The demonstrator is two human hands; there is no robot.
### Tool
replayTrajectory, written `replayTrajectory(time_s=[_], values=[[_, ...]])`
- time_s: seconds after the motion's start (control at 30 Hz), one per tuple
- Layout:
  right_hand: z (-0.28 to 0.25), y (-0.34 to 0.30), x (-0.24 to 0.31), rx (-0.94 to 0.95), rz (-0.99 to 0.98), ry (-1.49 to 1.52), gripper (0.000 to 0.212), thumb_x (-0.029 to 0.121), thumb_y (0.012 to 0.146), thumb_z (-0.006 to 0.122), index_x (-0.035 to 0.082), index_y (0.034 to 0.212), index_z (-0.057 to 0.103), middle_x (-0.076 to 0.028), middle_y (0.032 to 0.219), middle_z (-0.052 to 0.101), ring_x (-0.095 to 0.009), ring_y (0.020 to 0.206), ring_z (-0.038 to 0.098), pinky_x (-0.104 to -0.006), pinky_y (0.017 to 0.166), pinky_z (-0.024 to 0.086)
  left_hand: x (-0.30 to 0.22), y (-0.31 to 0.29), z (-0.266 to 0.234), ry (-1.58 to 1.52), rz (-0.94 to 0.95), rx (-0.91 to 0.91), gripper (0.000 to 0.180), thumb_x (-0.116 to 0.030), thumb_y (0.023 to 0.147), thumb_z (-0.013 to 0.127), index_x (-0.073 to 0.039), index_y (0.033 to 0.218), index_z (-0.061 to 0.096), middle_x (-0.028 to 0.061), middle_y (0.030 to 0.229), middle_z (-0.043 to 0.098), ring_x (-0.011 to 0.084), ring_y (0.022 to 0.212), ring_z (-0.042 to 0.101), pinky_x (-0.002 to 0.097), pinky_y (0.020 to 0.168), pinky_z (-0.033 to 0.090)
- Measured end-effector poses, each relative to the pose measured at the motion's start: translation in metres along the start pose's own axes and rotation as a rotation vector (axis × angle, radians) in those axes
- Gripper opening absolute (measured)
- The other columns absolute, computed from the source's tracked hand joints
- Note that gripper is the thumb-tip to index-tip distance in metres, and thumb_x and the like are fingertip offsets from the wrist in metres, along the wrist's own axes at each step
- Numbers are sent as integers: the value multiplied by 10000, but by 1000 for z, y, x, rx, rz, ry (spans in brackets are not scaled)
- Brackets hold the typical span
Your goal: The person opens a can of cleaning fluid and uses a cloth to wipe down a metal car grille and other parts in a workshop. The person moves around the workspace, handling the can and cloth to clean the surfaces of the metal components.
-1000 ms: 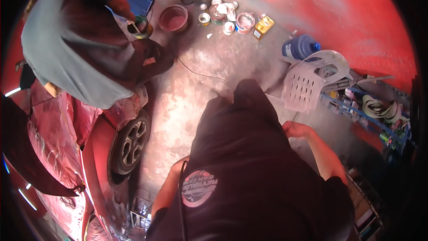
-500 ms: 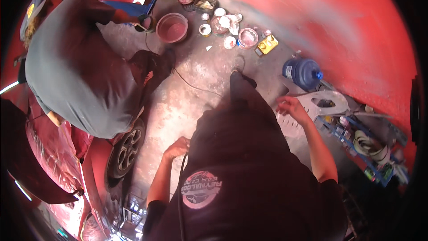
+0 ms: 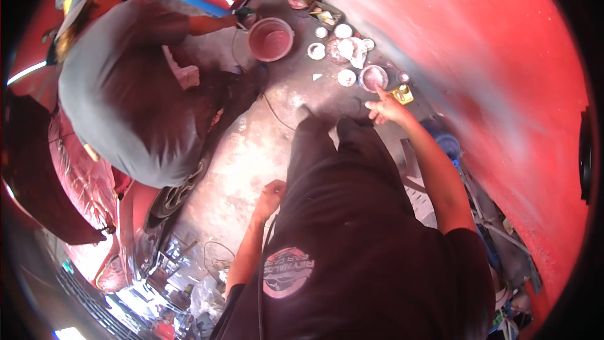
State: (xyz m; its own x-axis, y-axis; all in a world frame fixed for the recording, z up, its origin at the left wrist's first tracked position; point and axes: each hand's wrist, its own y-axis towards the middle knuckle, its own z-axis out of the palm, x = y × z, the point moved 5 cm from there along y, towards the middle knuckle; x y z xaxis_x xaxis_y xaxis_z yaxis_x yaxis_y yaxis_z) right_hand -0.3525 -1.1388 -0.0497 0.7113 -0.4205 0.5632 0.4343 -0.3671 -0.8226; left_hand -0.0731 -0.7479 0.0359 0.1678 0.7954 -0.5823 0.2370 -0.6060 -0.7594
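Note:
My right hand (image 3: 387,108) reaches forward with its forefinger stretched out and the other fingers apart, holding nothing. In the picture it overlaps the near edge of a pinkish tub (image 3: 374,79) and sits beside a yellow container (image 3: 402,94); contact cannot be made out. My left hand (image 3: 272,196) hangs by my left thigh, its fingers curled in, with nothing seen in them. Several white-topped cans, such as one can (image 3: 346,77), stand near the tub, along with a crumpled white cloth (image 3: 358,52).
On the left a co-worker in a grey shirt (image 3: 126,107) bends beside a red car, one hand near a large pink basin (image 3: 271,39). A cable (image 3: 277,113) crosses the concrete floor. A blue water jug (image 3: 448,145) stands by the red wall (image 3: 503,88) at right.
My right hand has swung forward from beside my right thigh to the tub and yellow container. My left hand has risen slightly. The view has shifted, and the co-worker's head now shows more.

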Motion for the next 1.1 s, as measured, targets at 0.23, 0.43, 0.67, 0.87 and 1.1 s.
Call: replayTrajectory(time_s=[0.23,0.43,0.67,0.87,1.1], values=[[-1,28,14,-19,44,-20,974,279,998,659,36,1651,-22,-190,841,748,-238,552,667,-376,531,587,-32,58,6,-134,44,75,348,-96,1014,564,-34,1354,611,113,958,739,170,880,673,330,784,537],[-26,54,19,-13,80,-29,977,229,990,673,22,1642,-24,-224,824,736,-295,548,682,-413,507,582,-67,102,-11,-101,6,119,391,-205,1020,656,-93,1394,618,140,1092,731,194,963,672,339,828,539],[-44,71,55,-130,58,-173,582,175,970,628,-67,1431,367,-195,800,739,-239,569,670,-421,526,612,-44,94,-19,-87,49,83,346,-226,1033,658,-98,1355,658,142,1131,730,202,1049,664,340,901,530],[-24,70,23,-25,158,-155,537,172,982,639,-70,1383,377,-222,853,741,-268,613,691,-452,581,628,-18,92,-13,-290,-21,124,340,-240,1058,624,-99,1367,650,119,1103,716,168,1036,640,322,911,518],[-27,63,10,-84,122,-136,550,163,979,651,-37,1400,359,-225,865,738,-293,637,700,-477,587,619,-14,90,-6,-310,-31,66,364,-289,1072,594,-96,1376,640,142,1130,722,184,1062,647,327,931,517]])
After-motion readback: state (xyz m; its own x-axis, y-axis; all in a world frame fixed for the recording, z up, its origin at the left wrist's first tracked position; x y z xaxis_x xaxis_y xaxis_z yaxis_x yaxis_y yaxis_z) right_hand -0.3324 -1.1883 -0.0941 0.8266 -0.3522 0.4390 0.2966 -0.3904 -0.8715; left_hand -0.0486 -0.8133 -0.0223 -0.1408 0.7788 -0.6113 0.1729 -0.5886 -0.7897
